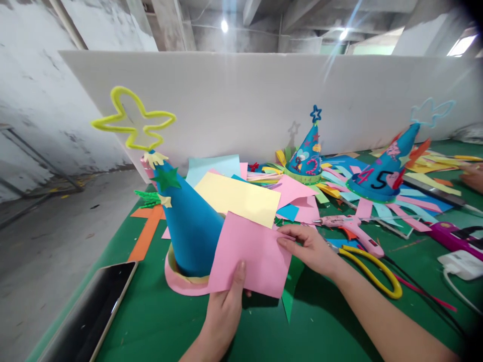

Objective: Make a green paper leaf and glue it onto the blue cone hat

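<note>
Both my hands hold a pink paper sheet [251, 254] above the green table [158, 322]. My left hand [226, 306] pinches its lower edge, thumb on top. My right hand [307, 246] grips its right edge with closed fingers. Just left of the sheet stands a blue cone hat [188, 221] with a pink brim, a green star and a yellow pipe-cleaner topper [132, 120]. A yellow sheet [237, 198] lies behind the pink one.
A tablet [90, 311] lies at the table's left edge. A pink glue gun [350, 226], yellow-handled scissors [373, 271], a white adapter [462, 264], two more decorated blue hats [307, 156] [385, 171] and paper scraps fill the right. A white board [241, 100] stands behind. Another person's hand [473, 176] is far right.
</note>
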The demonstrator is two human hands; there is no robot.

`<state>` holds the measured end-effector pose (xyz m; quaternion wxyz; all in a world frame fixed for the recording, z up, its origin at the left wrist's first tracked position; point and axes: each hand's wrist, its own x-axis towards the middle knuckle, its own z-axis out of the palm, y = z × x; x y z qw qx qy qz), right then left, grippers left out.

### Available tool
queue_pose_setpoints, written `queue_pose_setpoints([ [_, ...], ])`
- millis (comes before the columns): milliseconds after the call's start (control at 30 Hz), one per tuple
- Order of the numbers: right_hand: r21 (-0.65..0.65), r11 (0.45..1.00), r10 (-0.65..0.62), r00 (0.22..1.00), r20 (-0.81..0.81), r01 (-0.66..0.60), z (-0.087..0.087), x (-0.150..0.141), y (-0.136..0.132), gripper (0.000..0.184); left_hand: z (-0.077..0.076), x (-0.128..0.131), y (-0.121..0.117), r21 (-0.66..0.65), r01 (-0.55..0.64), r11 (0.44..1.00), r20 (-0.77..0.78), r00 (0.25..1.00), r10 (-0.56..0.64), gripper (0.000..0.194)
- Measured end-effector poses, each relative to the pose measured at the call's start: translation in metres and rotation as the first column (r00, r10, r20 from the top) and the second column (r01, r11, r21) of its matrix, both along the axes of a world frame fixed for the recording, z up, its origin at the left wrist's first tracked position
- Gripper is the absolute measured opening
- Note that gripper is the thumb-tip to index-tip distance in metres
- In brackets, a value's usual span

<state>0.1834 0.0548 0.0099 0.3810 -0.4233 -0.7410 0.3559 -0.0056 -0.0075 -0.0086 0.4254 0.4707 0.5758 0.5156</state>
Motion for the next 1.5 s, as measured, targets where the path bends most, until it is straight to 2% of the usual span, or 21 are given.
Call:
queue_pose_setpoints([
  [100,0.056,0.990,-0.130,0.991,0.033,0.128,-0.003,0.004,0.004,0.022,0.000,0.000,0.002,0.056,-0.026,0.998,-0.048,0.998,0.029,0.034],
  [167,0.111,0.959,-0.270,0.960,0.067,0.262,-0.003,0.013,0.010,0.027,-0.003,-0.001,0.003,0.089,-0.004,0.996,-0.099,0.995,0.013,0.034],
  [267,0.200,0.869,-0.485,0.860,0.160,0.453,0.002,0.033,0.025,0.030,-0.008,-0.003,0.003,0.141,0.092,0.986,-0.188,0.980,-0.065,0.033],
  [333,0.237,0.833,-0.552,0.787,0.276,0.501,0.006,0.044,0.040,0.023,-0.010,-0.003,0.003,0.181,0.153,0.971,-0.227,0.968,-0.110,0.030],
  [467,0.236,0.867,-0.495,0.695,0.522,0.439,0.002,0.049,0.071,0.012,-0.009,-0.001,0.002,0.195,0.224,0.955,-0.271,0.948,-0.167,0.027],
  [667,0.173,0.915,-0.377,0.618,0.690,0.365,-0.012,0.039,0.093,0.035,-0.008,0.000,0.001,0.135,0.318,0.939,-0.275,0.922,-0.273,0.028],
  [900,0.091,0.933,-0.312,0.656,0.687,0.348,-0.001,0.053,0.103,0.023,-0.006,0.002,0.001,0.104,0.322,0.941,-0.227,0.929,-0.293,0.028],
  [1167,0.034,0.909,-0.335,0.679,0.654,0.415,0.013,0.069,0.103,0.024,-0.007,0.002,0.001,0.092,0.310,0.946,-0.156,0.943,-0.293,0.024],
  [1367,0.053,0.910,-0.340,0.666,0.664,0.411,0.013,0.070,0.104,0.023,-0.004,0.002,0.001,0.035,0.322,0.946,-0.082,0.945,-0.318,0.020],
  [1500,0.110,0.908,-0.369,0.646,0.669,0.404,0.017,0.068,0.100,0.023,0.000,0.002,-0.005,-0.024,0.358,0.933,-0.031,0.933,-0.359,0.017],
])
